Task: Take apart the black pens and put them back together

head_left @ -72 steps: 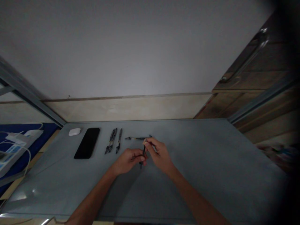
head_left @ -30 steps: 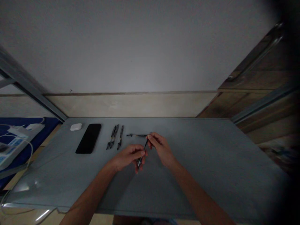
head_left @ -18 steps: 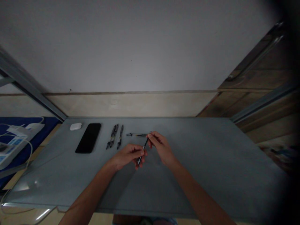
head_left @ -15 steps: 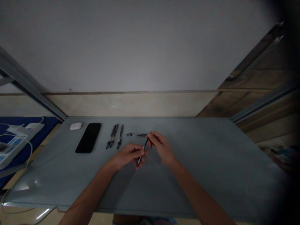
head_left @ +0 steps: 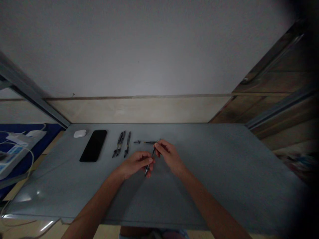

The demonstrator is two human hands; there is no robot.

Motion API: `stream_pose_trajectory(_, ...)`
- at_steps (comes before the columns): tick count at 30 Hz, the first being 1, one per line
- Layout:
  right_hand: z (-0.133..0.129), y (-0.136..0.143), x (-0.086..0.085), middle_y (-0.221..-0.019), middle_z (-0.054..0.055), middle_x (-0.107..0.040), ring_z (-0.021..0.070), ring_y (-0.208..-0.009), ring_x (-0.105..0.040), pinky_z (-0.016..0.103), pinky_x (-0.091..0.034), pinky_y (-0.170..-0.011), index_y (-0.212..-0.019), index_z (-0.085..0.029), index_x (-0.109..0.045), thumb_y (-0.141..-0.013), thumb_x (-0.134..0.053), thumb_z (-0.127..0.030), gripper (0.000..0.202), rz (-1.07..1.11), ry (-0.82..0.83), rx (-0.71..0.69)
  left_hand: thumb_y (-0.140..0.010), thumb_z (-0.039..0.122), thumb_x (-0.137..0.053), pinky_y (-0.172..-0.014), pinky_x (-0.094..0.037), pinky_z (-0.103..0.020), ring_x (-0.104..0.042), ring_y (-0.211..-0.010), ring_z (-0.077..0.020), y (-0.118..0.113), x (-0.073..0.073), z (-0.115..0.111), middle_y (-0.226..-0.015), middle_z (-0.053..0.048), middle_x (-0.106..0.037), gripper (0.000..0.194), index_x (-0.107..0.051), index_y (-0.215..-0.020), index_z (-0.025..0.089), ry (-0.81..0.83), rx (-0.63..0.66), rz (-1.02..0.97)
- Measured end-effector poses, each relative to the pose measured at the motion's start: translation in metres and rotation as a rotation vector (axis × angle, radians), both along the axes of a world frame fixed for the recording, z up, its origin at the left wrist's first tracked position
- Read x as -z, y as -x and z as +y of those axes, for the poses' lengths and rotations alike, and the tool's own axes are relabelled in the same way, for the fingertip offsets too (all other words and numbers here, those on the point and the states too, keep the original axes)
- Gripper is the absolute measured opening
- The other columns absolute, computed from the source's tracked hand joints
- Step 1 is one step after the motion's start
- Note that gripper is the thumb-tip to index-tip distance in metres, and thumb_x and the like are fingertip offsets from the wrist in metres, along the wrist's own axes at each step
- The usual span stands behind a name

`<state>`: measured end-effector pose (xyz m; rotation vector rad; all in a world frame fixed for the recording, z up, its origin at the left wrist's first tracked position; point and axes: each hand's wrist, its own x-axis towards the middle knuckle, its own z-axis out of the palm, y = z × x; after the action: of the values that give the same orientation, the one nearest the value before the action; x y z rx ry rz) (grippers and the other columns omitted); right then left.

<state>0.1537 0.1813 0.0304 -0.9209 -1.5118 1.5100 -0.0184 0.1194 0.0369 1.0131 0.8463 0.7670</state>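
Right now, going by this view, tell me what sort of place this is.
Likely a desk in a home or dormitory room, though I can't be sure: a grey table by a plain wall bears a phone and pens, with a power strip to its left.

Dim light, wall point(head_left: 149, 66) brightest mid-frame, glare on tabletop point(head_left: 224, 172) at left, dark blurred right edge

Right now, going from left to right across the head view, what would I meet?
Power strip, white earbud case, black smartphone, two pens close together, single pen, crosswise pen, right hand.
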Motion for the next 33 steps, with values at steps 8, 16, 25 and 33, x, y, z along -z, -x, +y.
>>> stream_pose_trajectory(8, -0.001, 0.002, 0.001, -0.056, -0.004, -0.051, 0.012, -0.053, -0.046, 0.026, -0.036, -0.054, -0.07, -0.021, -0.051, -0.087, -0.059, -0.045, 0.031, -0.01, -0.007, -0.015, -0.086, 0.05, -0.06, -0.042, -0.026, -0.016, -0.03, -0.045, -0.0021, 0.0, -0.004, -0.001, -0.067, 0.007, -0.038, 0.034, -0.051, -0.092, 0.017, 0.118, -0.01, -0.07)
stream_pose_trajectory(16, -0.003, 0.002, 0.001, -0.059, -0.003, -0.055, 0.0111, -0.053, -0.048, 0.025, -0.037, -0.053, -0.07, -0.02, -0.053, -0.084, -0.063, -0.046, 0.032, -0.005, 0.029, -0.126, -0.086, 0.065, -0.049, -0.039, -0.014, -0.017, -0.016, -0.045, -0.0042, 0.001, -0.011, -0.001, -0.059, 0.01, -0.024, 0.045, -0.046, -0.085, 0.02, 0.02, -0.094, 0.171)
stream_pose_trajectory(25, 0.022, -0.025, 0.006, -0.082, 0.006, -0.064, 0.0221, -0.079, -0.057, 0.038, -0.045, -0.079, -0.095, -0.022, -0.067, -0.084, -0.065, -0.04, 0.021, -0.501, -0.448, 0.253, -0.088, 0.062, -0.046, -0.042, -0.019, -0.019, -0.026, -0.043, -0.0054, 0.018, -0.008, 0.009, -0.056, 0.007, -0.034, 0.044, -0.051, -0.084, 0.019, -0.176, -0.283, 0.336)
stream_pose_trajectory(33, 0.035, -0.036, 0.028, -0.083, 0.008, -0.061, 0.0244, -0.084, -0.056, 0.038, -0.043, -0.078, -0.075, -0.022, -0.061, -0.079, -0.065, -0.022, 0.005, -0.811, -0.547, 0.319, -0.091, 0.059, -0.043, -0.049, -0.025, -0.021, -0.032, -0.048, -0.0082, 0.024, -0.001, 0.013, -0.054, 0.007, -0.039, 0.043, -0.055, -0.084, 0.019, -0.32, -0.325, 0.481)
